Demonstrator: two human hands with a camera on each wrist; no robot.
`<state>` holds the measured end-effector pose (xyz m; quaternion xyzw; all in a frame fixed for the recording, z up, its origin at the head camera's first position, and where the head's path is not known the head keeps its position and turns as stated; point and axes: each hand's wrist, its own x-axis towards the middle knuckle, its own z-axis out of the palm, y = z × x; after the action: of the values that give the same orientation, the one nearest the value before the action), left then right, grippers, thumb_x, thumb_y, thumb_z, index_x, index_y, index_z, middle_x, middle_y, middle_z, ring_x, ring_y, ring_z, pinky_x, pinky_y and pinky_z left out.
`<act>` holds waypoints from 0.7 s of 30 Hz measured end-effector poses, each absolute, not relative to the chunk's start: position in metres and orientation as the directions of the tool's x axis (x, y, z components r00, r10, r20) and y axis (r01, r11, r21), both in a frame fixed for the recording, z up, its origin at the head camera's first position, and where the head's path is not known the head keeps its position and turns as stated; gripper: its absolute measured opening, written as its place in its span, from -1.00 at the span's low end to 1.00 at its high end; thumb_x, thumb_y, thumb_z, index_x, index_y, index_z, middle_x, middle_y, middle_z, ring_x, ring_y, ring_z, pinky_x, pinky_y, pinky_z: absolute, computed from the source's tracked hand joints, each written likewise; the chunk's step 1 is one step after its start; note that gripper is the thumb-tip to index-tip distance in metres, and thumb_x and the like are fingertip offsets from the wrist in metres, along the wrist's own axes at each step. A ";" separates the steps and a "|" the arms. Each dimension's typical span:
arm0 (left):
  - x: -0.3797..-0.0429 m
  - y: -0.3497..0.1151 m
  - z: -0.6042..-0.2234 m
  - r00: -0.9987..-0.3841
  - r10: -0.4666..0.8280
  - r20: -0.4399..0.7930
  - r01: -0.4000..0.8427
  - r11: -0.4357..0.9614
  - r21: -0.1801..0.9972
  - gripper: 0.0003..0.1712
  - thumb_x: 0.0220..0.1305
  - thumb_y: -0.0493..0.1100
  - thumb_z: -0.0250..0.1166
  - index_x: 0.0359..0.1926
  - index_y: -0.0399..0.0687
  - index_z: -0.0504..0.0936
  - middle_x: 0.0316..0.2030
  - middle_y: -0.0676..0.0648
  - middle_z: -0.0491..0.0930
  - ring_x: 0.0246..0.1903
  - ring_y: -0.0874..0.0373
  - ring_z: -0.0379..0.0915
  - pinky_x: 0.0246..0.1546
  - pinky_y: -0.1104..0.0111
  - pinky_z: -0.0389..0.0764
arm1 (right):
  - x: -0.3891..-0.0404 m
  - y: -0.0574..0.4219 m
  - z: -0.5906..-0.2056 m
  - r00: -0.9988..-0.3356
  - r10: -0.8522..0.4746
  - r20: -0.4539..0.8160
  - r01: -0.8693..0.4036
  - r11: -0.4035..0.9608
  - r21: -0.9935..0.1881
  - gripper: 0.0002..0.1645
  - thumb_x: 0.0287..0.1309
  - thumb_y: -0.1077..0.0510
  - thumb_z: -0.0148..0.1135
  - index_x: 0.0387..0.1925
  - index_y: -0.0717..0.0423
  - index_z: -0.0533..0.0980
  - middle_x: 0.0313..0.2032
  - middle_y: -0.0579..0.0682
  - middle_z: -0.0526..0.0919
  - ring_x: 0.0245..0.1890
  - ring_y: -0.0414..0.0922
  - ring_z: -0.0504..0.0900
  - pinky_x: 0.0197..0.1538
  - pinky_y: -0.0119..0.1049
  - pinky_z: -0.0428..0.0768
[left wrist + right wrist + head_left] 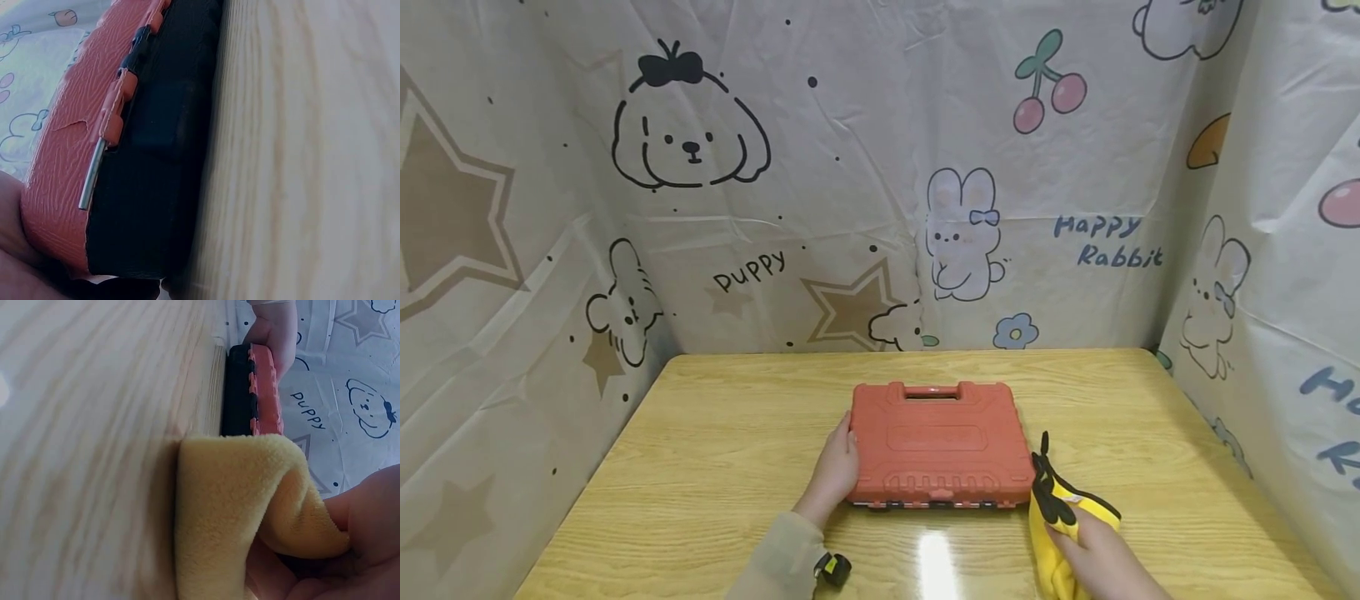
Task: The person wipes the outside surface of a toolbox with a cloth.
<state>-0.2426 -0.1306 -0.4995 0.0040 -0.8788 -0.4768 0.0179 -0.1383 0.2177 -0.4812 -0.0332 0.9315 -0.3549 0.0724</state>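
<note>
A red plastic tool case (936,437) with a carry handle lies flat on the table, its latch side facing me. My left hand (838,458) grips its left end. In the left wrist view, the case's red lid (69,137) sits over a black lower half (150,181), with a metal hinge pin between them. At the case's right front corner, my right hand (1097,550) holds a bunched yellow cloth (1048,550) with black edging. The right wrist view shows the fluffy cloth (219,500) folded under the fingers, hiding part of the case.
The wooden table (737,417) stretches out on both sides of the case. Patterned cloth walls (850,167) enclose it at the back and sides. A small black and yellow object (833,569) sits by the left sleeve.
</note>
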 end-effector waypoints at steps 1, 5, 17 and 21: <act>-0.243 -0.131 -0.500 -0.999 -0.023 0.026 0.009 0.544 0.839 -0.42 0.63 -0.30 -0.23 0.53 -0.51 0.08 0.45 -0.56 0.19 0.48 -0.42 0.10 0.51 -0.21 0.16 | -0.138 0.217 -0.480 -0.987 -0.118 -0.113 -0.014 0.749 -0.662 -0.64 0.45 0.15 0.20 0.12 0.30 0.62 0.13 0.27 0.69 0.24 0.24 0.60 0.25 0.21 0.57; -0.242 -0.132 -0.500 -1.000 -0.020 0.012 0.000 0.534 0.845 -0.41 0.63 -0.30 -0.25 0.55 -0.49 0.05 0.47 -0.55 0.17 0.50 -0.41 0.07 0.52 -0.20 0.14 | -0.140 0.214 -0.477 -0.979 -0.168 -0.116 -0.052 0.755 -0.654 -0.79 0.43 0.15 0.22 -0.03 0.16 0.64 -0.01 0.17 0.76 0.13 0.18 0.67 0.15 0.17 0.64; -0.242 -0.133 -0.500 -1.000 -0.009 0.016 0.009 0.538 0.843 -0.42 0.64 -0.30 -0.23 0.55 -0.49 0.05 0.46 -0.55 0.18 0.49 -0.42 0.08 0.51 -0.20 0.16 | -0.143 0.202 -0.478 -0.963 -0.262 -0.064 -0.167 0.767 -0.620 -0.91 0.35 0.16 0.29 -0.15 0.00 0.65 -0.07 -0.02 0.78 0.08 0.05 0.67 0.16 0.12 0.65; -0.241 -0.133 -0.498 -1.000 -0.007 0.027 0.019 0.547 0.837 -0.42 0.64 -0.30 -0.21 0.54 -0.50 0.07 0.45 -0.56 0.19 0.48 -0.43 0.10 0.50 -0.21 0.18 | -0.143 0.197 -0.477 -0.965 -0.249 -0.078 -0.145 0.762 -0.632 -0.82 0.35 0.19 0.29 -0.05 0.08 0.65 -0.02 0.05 0.76 0.14 0.11 0.64 0.22 0.19 0.59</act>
<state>-0.2408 -0.1326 -0.4983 -0.0035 -0.8794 -0.4758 0.0135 -0.1431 0.1971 -0.4770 -0.1052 0.9352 -0.3288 0.0790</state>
